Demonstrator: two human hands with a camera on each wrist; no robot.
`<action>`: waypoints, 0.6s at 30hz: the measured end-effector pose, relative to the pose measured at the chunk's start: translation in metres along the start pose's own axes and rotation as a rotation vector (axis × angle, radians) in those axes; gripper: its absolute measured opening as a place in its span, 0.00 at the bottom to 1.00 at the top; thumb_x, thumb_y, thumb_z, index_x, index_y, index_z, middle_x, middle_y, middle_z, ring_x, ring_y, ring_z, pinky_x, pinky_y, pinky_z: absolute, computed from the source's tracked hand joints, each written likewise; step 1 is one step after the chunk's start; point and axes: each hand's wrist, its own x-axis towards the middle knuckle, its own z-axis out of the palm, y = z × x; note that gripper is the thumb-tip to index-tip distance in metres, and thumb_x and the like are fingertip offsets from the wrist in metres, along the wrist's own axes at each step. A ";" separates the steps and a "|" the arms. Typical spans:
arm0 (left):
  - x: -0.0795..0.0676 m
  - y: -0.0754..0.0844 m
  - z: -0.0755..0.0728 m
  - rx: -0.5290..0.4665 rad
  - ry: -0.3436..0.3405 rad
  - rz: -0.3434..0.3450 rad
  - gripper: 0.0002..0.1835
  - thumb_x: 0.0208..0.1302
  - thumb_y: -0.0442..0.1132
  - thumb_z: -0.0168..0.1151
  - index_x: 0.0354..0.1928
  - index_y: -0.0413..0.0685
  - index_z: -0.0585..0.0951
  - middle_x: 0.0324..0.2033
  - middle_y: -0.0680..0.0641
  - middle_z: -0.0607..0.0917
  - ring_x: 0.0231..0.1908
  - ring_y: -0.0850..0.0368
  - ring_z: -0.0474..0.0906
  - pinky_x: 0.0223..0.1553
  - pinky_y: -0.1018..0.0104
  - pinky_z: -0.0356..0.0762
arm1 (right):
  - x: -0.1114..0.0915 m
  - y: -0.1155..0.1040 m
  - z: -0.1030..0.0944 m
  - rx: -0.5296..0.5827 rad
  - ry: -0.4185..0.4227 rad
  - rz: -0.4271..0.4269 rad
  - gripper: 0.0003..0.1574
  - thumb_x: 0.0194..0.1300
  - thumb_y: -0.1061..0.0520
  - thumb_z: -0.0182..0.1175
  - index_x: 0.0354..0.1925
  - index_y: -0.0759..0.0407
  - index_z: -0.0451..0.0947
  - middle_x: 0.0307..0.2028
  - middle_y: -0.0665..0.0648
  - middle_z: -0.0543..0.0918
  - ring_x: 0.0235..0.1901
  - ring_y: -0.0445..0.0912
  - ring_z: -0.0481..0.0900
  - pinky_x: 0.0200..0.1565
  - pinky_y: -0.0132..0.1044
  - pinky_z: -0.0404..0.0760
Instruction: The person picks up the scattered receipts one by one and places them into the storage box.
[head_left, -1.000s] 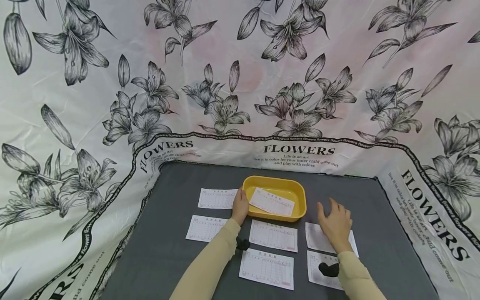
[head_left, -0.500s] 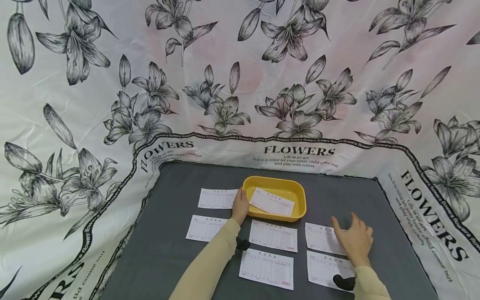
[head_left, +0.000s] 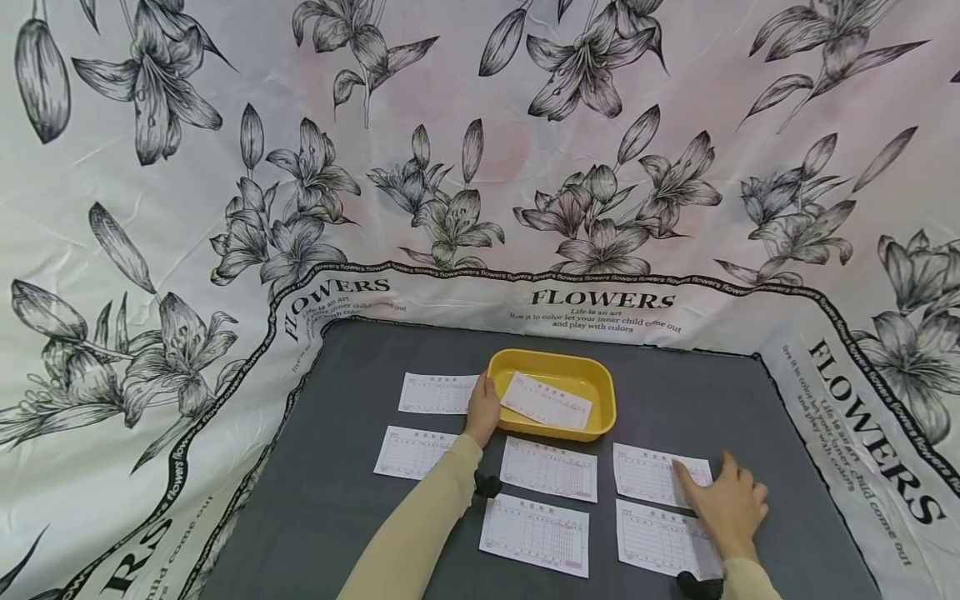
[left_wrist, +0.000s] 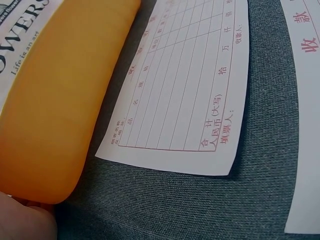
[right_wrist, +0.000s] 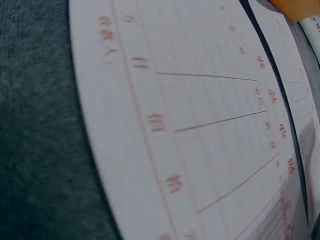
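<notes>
Holding yellow tray (head_left: 556, 363), long axis left-right

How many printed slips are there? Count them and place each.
7: one slip in the yellow tray; on the dark table, two left slips, two centre slips, two right slips, each pair one behind the other. More could be hidden underneath.
</notes>
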 end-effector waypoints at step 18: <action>-0.001 0.000 -0.002 -0.025 -0.005 0.018 0.28 0.89 0.45 0.36 0.81 0.38 0.62 0.77 0.37 0.69 0.77 0.39 0.65 0.79 0.44 0.62 | -0.008 0.003 0.012 -0.014 0.041 0.007 0.51 0.70 0.36 0.65 0.66 0.79 0.68 0.65 0.85 0.64 0.63 0.79 0.59 0.56 0.73 0.62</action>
